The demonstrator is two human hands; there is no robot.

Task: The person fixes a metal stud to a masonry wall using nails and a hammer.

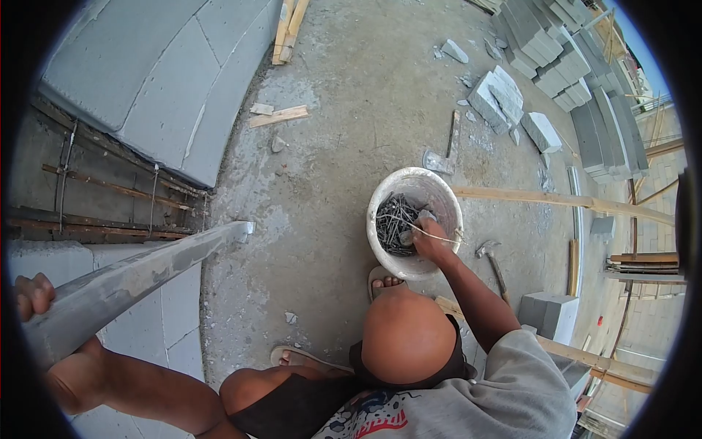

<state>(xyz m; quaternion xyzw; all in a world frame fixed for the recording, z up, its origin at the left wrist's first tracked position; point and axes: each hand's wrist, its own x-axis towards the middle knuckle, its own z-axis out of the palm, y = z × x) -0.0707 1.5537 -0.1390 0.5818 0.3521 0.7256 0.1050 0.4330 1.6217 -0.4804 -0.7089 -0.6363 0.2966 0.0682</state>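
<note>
My left hand (77,369) is wrapped around a long grey metal bar (139,274) at the left, its fingertips showing over the far side. The bar slants across to a pale end near the wall's foot. My right hand (431,240) reaches into a whitish, mortar-stained bucket (453,205), its fingers curled down at the contents. Dark nails (395,223) lie in a heap in the bucket, with a thin pale cord or wire across them. What the right fingertips hold, if anything, is hidden.
A hammer (495,267) lies right of the bucket, and a flat-bladed tool (439,161) beyond it. A wooden pole (563,199) extends rightward. Broken blocks (497,99) and stacked grey blocks (607,132) stand at upper right. At left is a block wall (161,80) with exposed rebar (117,186).
</note>
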